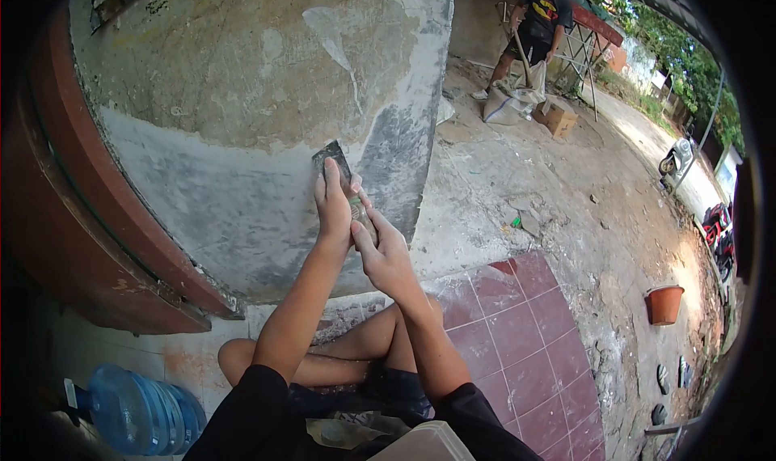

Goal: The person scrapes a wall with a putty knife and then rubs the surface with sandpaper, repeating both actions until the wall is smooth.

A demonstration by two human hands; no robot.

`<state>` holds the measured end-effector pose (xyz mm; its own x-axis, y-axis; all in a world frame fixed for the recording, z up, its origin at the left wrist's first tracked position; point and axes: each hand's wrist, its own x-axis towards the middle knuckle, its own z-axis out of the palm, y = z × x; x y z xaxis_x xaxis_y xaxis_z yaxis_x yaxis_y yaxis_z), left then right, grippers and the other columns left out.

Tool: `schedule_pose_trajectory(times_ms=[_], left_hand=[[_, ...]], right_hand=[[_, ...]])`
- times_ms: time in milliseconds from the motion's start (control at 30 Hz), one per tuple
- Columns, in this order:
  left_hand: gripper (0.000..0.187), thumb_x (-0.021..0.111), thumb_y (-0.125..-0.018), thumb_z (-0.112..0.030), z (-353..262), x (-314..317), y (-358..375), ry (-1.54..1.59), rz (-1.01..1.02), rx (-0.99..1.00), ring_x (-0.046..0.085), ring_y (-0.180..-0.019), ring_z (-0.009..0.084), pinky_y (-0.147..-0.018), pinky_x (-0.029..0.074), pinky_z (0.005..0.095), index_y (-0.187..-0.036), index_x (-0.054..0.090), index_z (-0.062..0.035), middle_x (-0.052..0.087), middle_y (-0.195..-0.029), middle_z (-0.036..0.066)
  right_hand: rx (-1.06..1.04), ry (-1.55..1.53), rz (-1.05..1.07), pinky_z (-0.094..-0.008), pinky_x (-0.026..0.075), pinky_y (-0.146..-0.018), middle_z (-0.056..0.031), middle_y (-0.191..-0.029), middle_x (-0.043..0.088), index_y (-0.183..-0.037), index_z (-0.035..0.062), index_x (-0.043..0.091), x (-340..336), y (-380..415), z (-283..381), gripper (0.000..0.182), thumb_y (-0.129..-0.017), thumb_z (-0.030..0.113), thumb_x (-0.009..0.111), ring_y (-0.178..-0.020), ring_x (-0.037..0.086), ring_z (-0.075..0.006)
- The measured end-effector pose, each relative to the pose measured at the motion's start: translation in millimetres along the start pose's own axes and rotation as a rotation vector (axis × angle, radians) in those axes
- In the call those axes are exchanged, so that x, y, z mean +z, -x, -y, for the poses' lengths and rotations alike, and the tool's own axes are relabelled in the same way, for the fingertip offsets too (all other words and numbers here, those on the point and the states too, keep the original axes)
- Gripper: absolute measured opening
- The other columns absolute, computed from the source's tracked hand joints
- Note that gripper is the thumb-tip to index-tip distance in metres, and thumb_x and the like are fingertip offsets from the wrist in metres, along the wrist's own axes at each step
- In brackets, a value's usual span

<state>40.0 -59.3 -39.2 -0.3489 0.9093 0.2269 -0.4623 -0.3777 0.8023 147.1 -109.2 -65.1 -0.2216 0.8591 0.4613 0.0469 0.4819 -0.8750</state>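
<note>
A flat dark scraper-like blade (331,153) lies against the wall (234,186), near the border between rough tan plaster and a smoother grey-white band. My left hand (333,206) is closed on this tool, one finger stretched up along the blade. Just below and to the right, my right hand (384,255) wraps round the tool's lower end, its thumb pressed to it. Pale dust or plaster marks the fingers of both hands. The lower part of the tool is mostly hidden by my fingers.
A blue water bottle (145,411) lies at lower left. Red tiles (517,340) are at my right, an orange bucket (664,305) farther out. At the back a person (543,24) stands by a sack (509,105) and a cardboard box (555,118).
</note>
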Motion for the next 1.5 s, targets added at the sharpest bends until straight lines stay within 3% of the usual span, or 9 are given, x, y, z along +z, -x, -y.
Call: schedule_pose_trajectory(times_ms=[33,100,467,533,1033,1167,1333,1400,1500], left_hand=[[0.04,0.045,-0.103,-0.049,-2.8,-2.3,1.4,0.003,-0.007,0.007,0.051,-0.049,0.0142,-0.046,0.044,0.0287,-0.091,0.044,-0.0112,0.048,-0.065,0.0],[0.039,0.044,-0.103,-0.049,-9.9,-9.5,2.8,-0.139,0.01,-0.033,0.052,-0.047,0.0138,-0.044,0.044,0.0276,-0.091,0.044,-0.0114,0.048,-0.065,0.0],[0.04,0.043,-0.104,-0.045,-7.2,-11.5,-4.4,-0.127,0.037,0.013,0.054,-0.046,0.0159,-0.042,0.045,0.0285,-0.087,0.044,-0.0095,0.052,-0.067,0.003],[0.04,0.042,-0.104,-0.045,-9.3,-4.9,-0.2,-0.097,-0.009,0.009,0.054,-0.047,0.0163,-0.042,0.046,0.0289,-0.086,0.045,-0.0088,0.052,-0.067,0.004],[0.036,0.039,-0.106,-0.041,-21.0,-13.6,-2.8,-0.084,0.1,-0.041,0.055,-0.047,0.0161,-0.042,0.045,0.0291,-0.091,0.048,-0.009,0.051,-0.068,0.002],[0.036,0.042,-0.105,-0.043,-8.2,-12.0,0.7,-0.047,0.08,-0.015,0.057,-0.052,0.0175,-0.047,0.048,0.0301,-0.094,0.048,-0.0093,0.054,-0.072,0.004],[0.04,0.044,-0.103,-0.046,-2.2,-47.9,14.9,-0.17,0.224,-0.179,0.065,-0.075,0.0204,-0.067,0.056,0.0346,-0.107,0.053,-0.0074,0.063,-0.088,0.009],[0.048,0.043,-0.103,-0.048,2.7,-81.7,23.3,-0.334,0.323,-0.217,0.067,-0.092,0.0221,-0.076,0.058,0.0363,-0.118,0.055,-0.0035,0.065,-0.105,0.013],[0.057,0.044,-0.102,-0.052,18.7,-152.4,49.6,-0.52,0.446,-0.441,0.067,-0.093,0.0224,-0.078,0.057,0.0344,-0.12,0.055,0.0016,0.065,-0.107,0.014]], right_hand=[[-0.004,0.0,0.009,-0.0248,0.039,-0.053,-0.0005,-0.069,0.057,-0.132,-0.0066,0.053,5.6,3.2,0.5,0.043,-0.1,0.022,0.057,-0.057,0.045,-0.0062],[0.12,-0.184,-0.02,-0.0371,0.047,-0.063,-0.0221,-0.074,0.063,-0.122,-0.0104,0.054,18.9,9.8,1.3,0.039,-0.098,0.02,0.057,-0.066,0.062,-0.0213],[0.159,-0.127,0.032,-0.039,0.047,-0.065,-0.0224,-0.074,0.063,-0.122,-0.0116,0.054,11.4,4.2,9.9,0.041,-0.099,0.022,0.056,-0.067,0.064,-0.0231],[0.011,-0.091,0.02,-0.023,0.033,-0.045,0.003,-0.064,0.05,-0.125,-0.0043,0.056,8.7,2.3,8.3,0.035,-0.101,0.022,0.055,-0.048,0.041,-0.0027],[0.101,-0.204,0.005,-0.022,0.032,-0.039,0.0031,-0.065,0.051,-0.1,-0.0005,0.056,24.7,4.9,5.2,0.025,-0.102,0.024,0.054,-0.042,0.041,-0.0031],[0.127,-0.232,0.089,-0.0274,0.037,-0.047,-0.0018,-0.062,0.054,-0.122,-0.0063,0.056,7.5,2.9,-7.1,0.037,-0.101,0.024,0.056,-0.048,0.046,-0.0075],[0.149,-0.331,0.027,-0.0197,0.031,-0.042,0.0045,-0.07,0.052,-0.118,0.0024,0.056,14.7,30.9,-27.8,0.028,-0.102,0.025,0.057,-0.046,0.04,-0.0017],[0.122,-0.257,0.057,-0.0236,0.038,-0.052,0.0018,-0.074,0.055,-0.126,0.0011,0.058,7.5,48.0,-56.4,0.036,-0.1,0.026,0.059,-0.058,0.046,-0.004],[0.369,-0.299,0.167,-0.0234,0.037,-0.056,0.0035,-0.076,0.052,-0.126,0.0032,0.058,-6.8,79.7,-79.4,0.036,-0.1,0.028,0.06,-0.063,0.044,-0.0038]])
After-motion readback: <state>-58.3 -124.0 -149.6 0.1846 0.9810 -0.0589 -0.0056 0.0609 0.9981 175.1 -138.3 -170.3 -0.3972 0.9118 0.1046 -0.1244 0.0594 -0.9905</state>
